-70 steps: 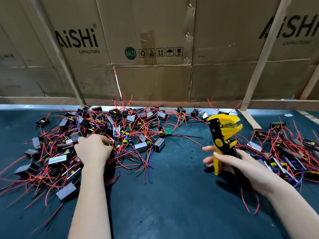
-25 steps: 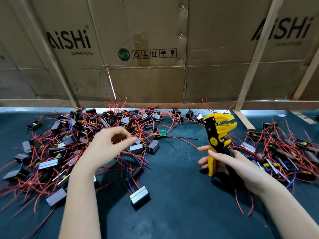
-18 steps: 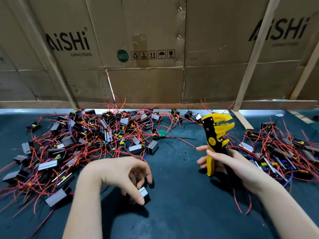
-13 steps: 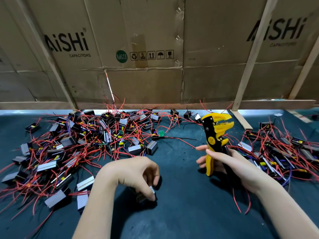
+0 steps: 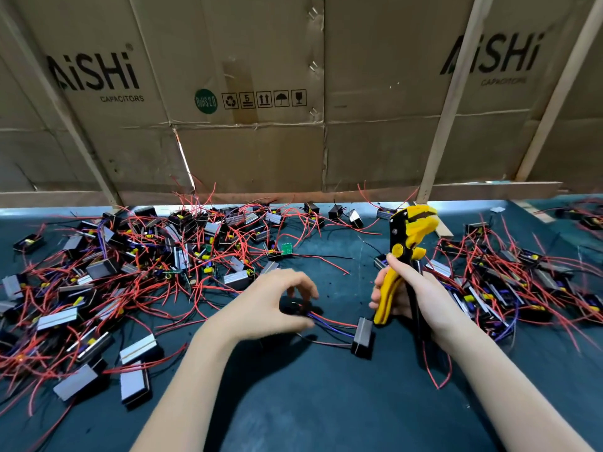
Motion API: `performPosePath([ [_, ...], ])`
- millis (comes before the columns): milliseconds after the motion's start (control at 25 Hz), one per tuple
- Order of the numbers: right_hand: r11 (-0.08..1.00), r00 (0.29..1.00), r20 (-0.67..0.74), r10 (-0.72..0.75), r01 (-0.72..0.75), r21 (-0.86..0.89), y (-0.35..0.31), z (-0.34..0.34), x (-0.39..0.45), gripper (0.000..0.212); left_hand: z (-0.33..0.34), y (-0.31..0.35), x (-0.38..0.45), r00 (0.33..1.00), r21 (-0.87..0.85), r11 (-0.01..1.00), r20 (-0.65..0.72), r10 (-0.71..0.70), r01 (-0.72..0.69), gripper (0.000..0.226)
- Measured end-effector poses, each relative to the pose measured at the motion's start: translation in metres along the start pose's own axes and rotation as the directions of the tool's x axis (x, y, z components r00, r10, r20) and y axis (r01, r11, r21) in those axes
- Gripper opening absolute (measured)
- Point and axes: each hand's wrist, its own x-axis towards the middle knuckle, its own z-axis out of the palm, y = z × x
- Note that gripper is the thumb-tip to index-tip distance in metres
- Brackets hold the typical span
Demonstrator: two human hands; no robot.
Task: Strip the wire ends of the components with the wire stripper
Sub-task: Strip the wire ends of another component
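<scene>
1. Your right hand (image 5: 412, 298) grips the yellow-and-black wire stripper (image 5: 403, 256), fingers curled round its handles, head pointing up toward 12 o'clock.
2. Your left hand (image 5: 270, 305) sits at 9 o'clock of the right one, thumb and fingers pinching the red and purple wires (image 5: 329, 324) of one component (image 5: 363, 337).
3. That component, a small black block with a grey face, lies on the dark green mat (image 5: 310, 402), just at 6 o'clock of the stripper's handles; its leads run toward 9 o'clock into your fingers.
4. A large tangle of components with red wires (image 5: 130, 272) spreads at 9 to 11 o'clock of your left hand.
5. A second pile (image 5: 522, 278) lies at 3 o'clock of your right hand.
6. Cardboard boxes (image 5: 261, 125) printed "AiSHi" stand at 12 o'clock, behind the mat.
</scene>
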Motion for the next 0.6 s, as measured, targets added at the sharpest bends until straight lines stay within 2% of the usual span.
performPosePath([
  [80, 1.000, 1.000, 0.001, 0.000, 0.000, -0.005, -0.001, -0.001, 0.000, 0.043, 0.001, -0.002, -0.002, 0.989, 0.067, 0.997, 0.137, -0.048, 0.039, 0.032],
  [160, 1.000, 1.000, 0.013, -0.014, 0.014, -0.022, 0.000, -0.001, -0.001, 0.046, 0.007, 0.000, 0.001, 0.992, 0.050, 0.999, 0.129, -0.013, 0.007, 0.015],
  [280, 0.998, 0.999, 0.038, -0.034, 0.036, -0.060, 0.000, -0.001, -0.001, 0.052, 0.015, 0.006, 0.009, 0.991, 0.154, 0.981, -0.052, 0.124, -0.115, 0.007],
  [400, 0.997, 0.997, 0.059, -0.043, 0.046, -0.061, 0.000, -0.004, -0.001, 0.053, 0.018, 0.011, 0.012, 0.908, 0.142, 0.969, -0.343, 0.240, -0.202, 0.012],
  [520, 0.994, 0.994, 0.095, -0.059, 0.067, -0.083, 0.001, -0.005, -0.001, 0.055, 0.019, 0.015, 0.012, 0.800, 0.048, 0.971, -0.559, 0.220, -0.233, 0.018],
  [600, 0.992, 0.990, 0.123, -0.074, 0.086, -0.093, 0.002, -0.005, -0.002, 0.055, 0.023, 0.019, 0.013, 0.797, -0.051, 0.979, -0.590, 0.128, -0.195, 0.021],
])
